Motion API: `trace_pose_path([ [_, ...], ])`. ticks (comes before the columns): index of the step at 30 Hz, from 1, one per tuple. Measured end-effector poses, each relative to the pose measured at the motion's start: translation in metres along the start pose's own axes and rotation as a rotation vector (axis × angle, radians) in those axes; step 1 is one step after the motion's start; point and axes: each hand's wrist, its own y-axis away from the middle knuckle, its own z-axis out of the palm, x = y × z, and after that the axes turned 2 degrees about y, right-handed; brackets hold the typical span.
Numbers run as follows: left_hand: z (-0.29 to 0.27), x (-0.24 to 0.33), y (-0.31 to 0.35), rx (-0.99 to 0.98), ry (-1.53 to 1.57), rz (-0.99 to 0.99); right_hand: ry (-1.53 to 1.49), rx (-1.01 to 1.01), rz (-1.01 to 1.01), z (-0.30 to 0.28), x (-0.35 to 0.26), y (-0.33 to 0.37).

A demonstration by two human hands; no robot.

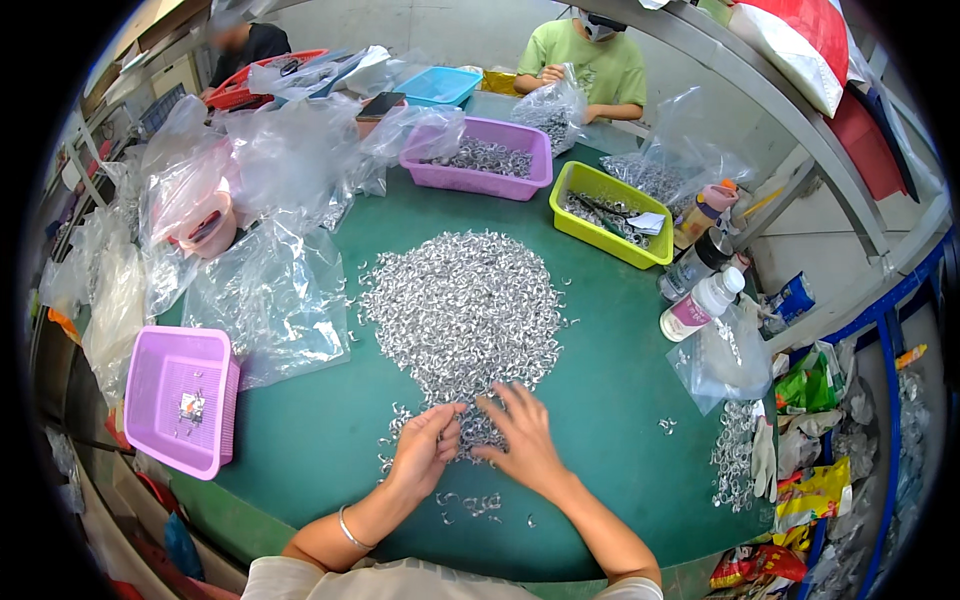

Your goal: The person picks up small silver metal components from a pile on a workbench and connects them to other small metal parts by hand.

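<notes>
A large heap of small curved silvery metal pieces (460, 305) lies on the green tabletop, its near end narrowing toward me. At that near end my left hand (425, 450) is closed, thumb and fingertips pinched together; whatever they hold is too small to make out. Just to its right, my right hand (525, 440) has its fingers spread over the edge of the heap, fingertips touching the pieces. Several loose pieces (480, 505) are scattered on the table between my forearms.
A purple basket (225, 400) stands at left beside flat clear plastic bags (270, 310). Farther back are a purple tray (480, 185) and a lime-green tray (600, 240) of metal parts. Bottles (690, 310) line the right edge. A person in green (590, 70) handles a bag opposite.
</notes>
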Motion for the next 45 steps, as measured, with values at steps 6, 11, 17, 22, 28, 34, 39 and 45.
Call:
trace_pose_path([
  [6,-0.011,0.004,-0.007,0.033,0.018,0.085,0.051,-0.082,-0.109,0.017,-0.012,0.015],
  [11,-0.007,0.004,-0.01,0.025,-0.069,0.158,-0.024,-0.023,-0.15,0.022,-0.017,0.022],
  [17,-0.026,0.007,-0.018,-0.025,-0.671,0.341,-0.043,0.067,-0.191,0.023,-0.023,0.035],
  [22,-0.022,0.005,-0.004,-0.082,-1.682,0.698,-0.239,0.23,-0.099,0.019,-0.015,0.043],
  [28,-0.041,0.014,0.013,-0.005,-1.85,0.63,-0.715,0.241,0.536,0.008,0.001,0.067],
  [34,-0.033,0.009,0.031,-0.012,-1.701,0.726,-0.296,0.231,0.31,-0.022,0.0,0.077],
  [39,-0.028,0.001,0.06,0.039,-1.61,0.601,-0.21,0.493,0.541,-0.041,0.023,0.116],
  [45,-0.052,-0.021,0.088,0.102,-1.48,0.621,0.056,0.696,0.781,-0.081,0.11,0.177],
])
